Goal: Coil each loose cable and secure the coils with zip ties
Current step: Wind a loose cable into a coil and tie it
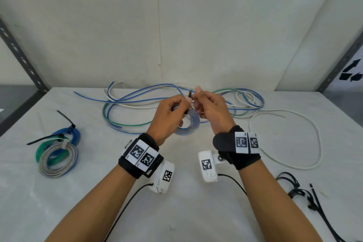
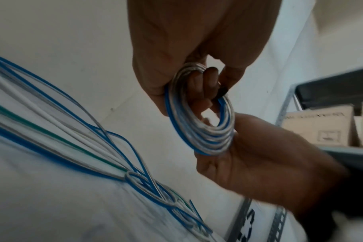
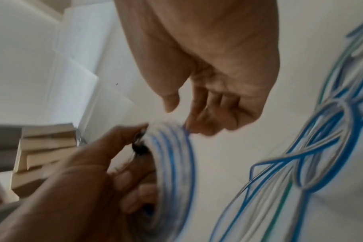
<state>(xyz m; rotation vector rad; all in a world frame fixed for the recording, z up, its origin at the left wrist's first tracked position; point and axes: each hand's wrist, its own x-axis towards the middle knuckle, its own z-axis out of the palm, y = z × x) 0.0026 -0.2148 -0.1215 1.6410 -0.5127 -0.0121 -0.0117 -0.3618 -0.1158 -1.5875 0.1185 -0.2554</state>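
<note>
Progress: three finished coils (image 1: 59, 151) lie at the left of the head view, each bound with a zip tie, on the table (image 1: 186, 202). A tangle of loose cables (image 1: 137, 100) remains uncoiled at the centre, with a white cable (image 1: 294, 143) looped at the right. Spare zip ties (image 1: 306, 196) lie at the lower right. By this evidence the task is roughly half complete.

Current item: a blue-and-clear coil (image 1: 188, 124) is held above the table, centre frame. The left hand (image 1: 169, 116) grips it, fingers (image 2: 199, 91) curled through the ring. The right hand (image 1: 212, 110) pinches a black zip tie (image 1: 190, 93) at the coil's top; fastening appears unfinished
</note>
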